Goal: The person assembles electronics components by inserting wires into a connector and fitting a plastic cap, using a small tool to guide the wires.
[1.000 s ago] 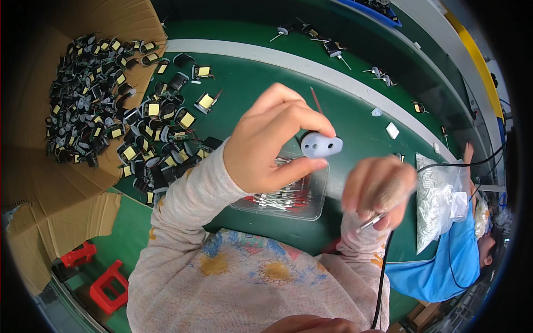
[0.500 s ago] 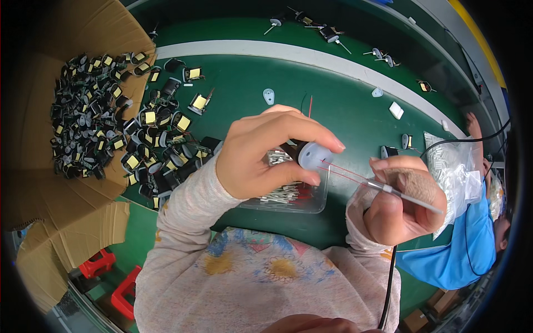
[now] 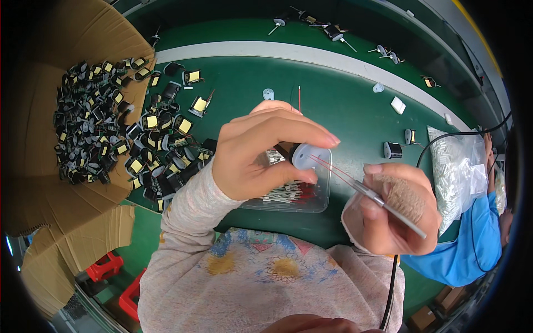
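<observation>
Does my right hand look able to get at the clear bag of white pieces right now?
Probably yes: the clear bag lies close beside the right hand, with nothing bulky seen between, though that hand's grip holds a silver tool.

Cardboard box (image 3: 33, 111) far left, heap of parts (image 3: 91, 119) inside. Second pile (image 3: 161, 144) just right of it, on table (image 3: 233, 77). Tray (image 3: 327, 194) centre, wires (image 3: 283, 193) in it; left hand (image 3: 255, 144) above, holding capped part (image 3: 304, 156). Right hand (image 3: 397, 213), with rod (image 3: 391, 208), between tray and bag (image 3: 452, 172). Rail (image 3: 277, 50) behind; loose parts (image 3: 334, 34) beyond it. Co-worker's sleeve (image 3: 463, 238) lower right.
</observation>
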`<state>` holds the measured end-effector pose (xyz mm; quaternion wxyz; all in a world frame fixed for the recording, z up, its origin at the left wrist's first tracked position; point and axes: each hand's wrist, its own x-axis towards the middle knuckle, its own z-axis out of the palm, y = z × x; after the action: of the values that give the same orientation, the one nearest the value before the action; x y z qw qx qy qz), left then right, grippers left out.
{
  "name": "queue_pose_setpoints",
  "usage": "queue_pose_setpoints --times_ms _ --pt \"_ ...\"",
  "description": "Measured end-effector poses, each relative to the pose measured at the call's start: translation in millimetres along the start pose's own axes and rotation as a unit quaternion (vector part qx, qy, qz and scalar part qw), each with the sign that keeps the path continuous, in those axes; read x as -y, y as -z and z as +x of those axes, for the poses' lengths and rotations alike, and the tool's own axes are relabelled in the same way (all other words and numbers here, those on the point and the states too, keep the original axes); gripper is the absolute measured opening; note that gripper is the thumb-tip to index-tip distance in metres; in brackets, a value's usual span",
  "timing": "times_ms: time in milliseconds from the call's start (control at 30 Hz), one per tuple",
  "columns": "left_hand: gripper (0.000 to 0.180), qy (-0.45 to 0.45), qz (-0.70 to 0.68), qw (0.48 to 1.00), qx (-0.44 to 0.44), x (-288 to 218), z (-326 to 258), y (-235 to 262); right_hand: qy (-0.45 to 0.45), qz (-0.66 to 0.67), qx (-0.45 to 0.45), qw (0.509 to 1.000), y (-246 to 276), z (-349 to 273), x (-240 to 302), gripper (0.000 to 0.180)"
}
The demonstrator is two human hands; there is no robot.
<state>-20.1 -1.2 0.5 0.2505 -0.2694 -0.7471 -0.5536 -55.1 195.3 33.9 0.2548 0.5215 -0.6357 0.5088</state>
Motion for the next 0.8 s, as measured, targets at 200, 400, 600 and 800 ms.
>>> queue_pose_setpoints --times_ms 200,400,600,800 --pt "0.034 -0.01 0.037 0.999 -0.002 1 0 3 -0.01 -0.068 0.001 0.998 -5 2 6 0.023" --pt "0.037 -0.006 0.066 0.998 0.017 -2 4 -1 0.006 -0.061 0.021 0.998 4 -1 6 0.029" --pt "0.04 -0.018 0.07 0.997 -0.005 0 -1 2 -0.025 -0.091 0.054 0.994 0 -2 17 0.039" --pt "0.037 -0.024 0.056 0.998 -0.029 -4 0 0 -0.026 -0.112 0.034 0.993 -1 -4 22 0.04"
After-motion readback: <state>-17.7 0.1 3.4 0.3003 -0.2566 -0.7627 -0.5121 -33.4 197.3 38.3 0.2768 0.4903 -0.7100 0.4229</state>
